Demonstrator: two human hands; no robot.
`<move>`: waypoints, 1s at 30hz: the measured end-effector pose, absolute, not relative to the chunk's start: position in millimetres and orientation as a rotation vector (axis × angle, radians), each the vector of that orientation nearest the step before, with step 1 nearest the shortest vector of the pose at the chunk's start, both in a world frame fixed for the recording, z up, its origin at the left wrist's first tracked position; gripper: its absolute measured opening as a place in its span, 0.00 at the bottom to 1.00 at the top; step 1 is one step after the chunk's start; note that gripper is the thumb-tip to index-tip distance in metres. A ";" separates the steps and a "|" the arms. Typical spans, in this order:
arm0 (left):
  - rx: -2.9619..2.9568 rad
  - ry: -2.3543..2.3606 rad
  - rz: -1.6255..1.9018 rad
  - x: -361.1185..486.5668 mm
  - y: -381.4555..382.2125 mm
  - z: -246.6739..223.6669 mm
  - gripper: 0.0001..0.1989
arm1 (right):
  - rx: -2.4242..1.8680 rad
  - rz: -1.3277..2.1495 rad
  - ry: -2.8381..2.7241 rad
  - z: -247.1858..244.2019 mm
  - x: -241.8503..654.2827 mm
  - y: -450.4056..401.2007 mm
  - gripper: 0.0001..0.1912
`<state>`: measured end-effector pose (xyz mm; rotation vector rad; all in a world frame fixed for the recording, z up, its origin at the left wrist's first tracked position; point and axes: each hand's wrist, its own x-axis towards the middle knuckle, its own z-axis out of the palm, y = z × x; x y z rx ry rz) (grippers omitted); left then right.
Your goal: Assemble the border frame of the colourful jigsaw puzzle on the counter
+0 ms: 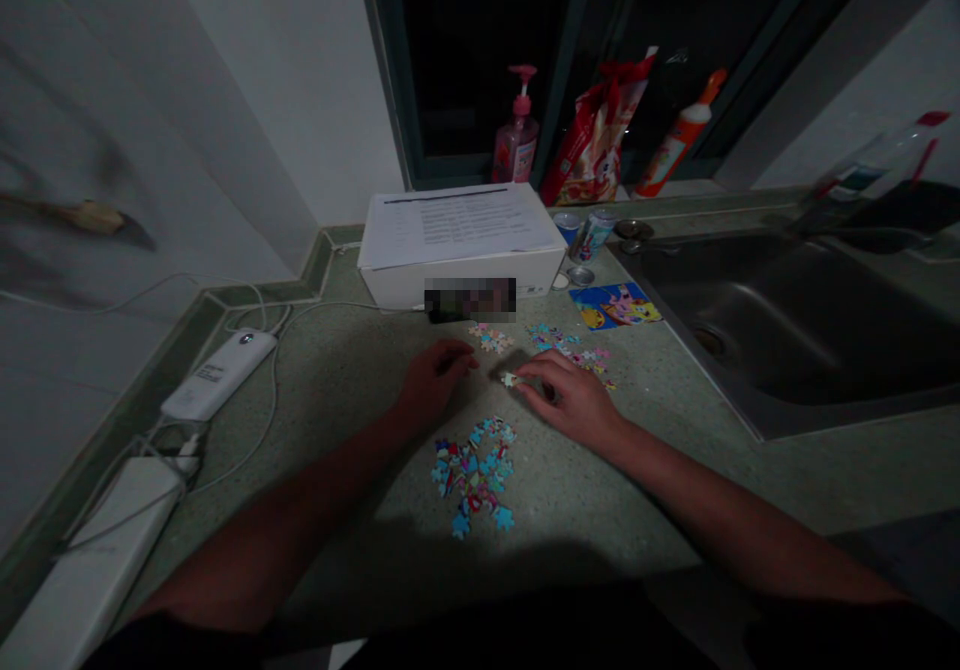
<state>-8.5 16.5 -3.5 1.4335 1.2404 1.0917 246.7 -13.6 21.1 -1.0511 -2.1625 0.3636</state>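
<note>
My right hand (pixel 574 395) pinches a small pale jigsaw puzzle piece (pixel 509 380) between thumb and fingertips, a little above the counter. Across from it, my left hand (pixel 437 382) has its fingers curled and the tips close together; whether anything is between them cannot be made out. Nearer to me lies a loose heap of puzzle pieces (pixel 476 470), many light blue. Beyond the hands are a small group of pale pieces (pixel 491 338) and a spread of blue, pink and yellow pieces (pixel 553 338), partly hidden by my right hand.
A white box (pixel 465 275) with a printed sheet (pixel 465 225) stands at the back, a pixelated dark object before it. Right of it are a colourful picture card (pixel 616 307), a can (pixel 592 237) and a steel sink (pixel 817 300). A white power bank (pixel 217 375) and cables lie left.
</note>
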 end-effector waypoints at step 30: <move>1.451 1.259 1.045 -7.8 15.4 0.7 0.09 | -1.084 0.399 -2.193 21.8 248.3 -12.7 0.09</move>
